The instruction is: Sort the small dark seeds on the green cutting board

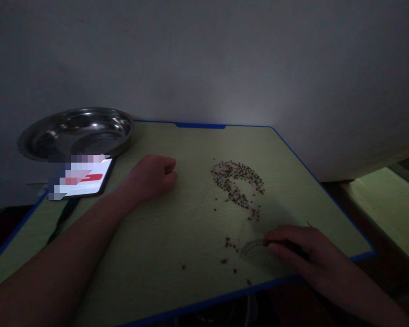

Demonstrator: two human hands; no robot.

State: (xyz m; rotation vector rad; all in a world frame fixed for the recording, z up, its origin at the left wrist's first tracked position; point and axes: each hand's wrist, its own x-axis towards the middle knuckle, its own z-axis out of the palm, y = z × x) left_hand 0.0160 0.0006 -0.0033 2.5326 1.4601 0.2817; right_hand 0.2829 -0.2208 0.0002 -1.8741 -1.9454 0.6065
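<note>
My left hand point(156, 176) rests on the tabletop as a loose fist, and nothing shows in its fingers. My right hand point(301, 252) is low over the near right of the table, thumb and forefinger pinched together. What the pinch holds is too small and dark to make out; a thin tip sticks up behind the hand. Beside these fingertips lies a pale, netted, see-through piece point(254, 252), partly hidden by the hand. Small brown grains or beads point(236, 171) are spread in a curved patch at mid-table. Several strays point(224, 261) lie nearer the front edge.
A shiny metal basin point(122, 144) stands at the back left. In front of it, a phone point(95, 184) with a lit screen is propped up, a dark strap point(65, 215) below it. The pale table point(177, 290) has a blue rim and meets a wall point(204, 59).
</note>
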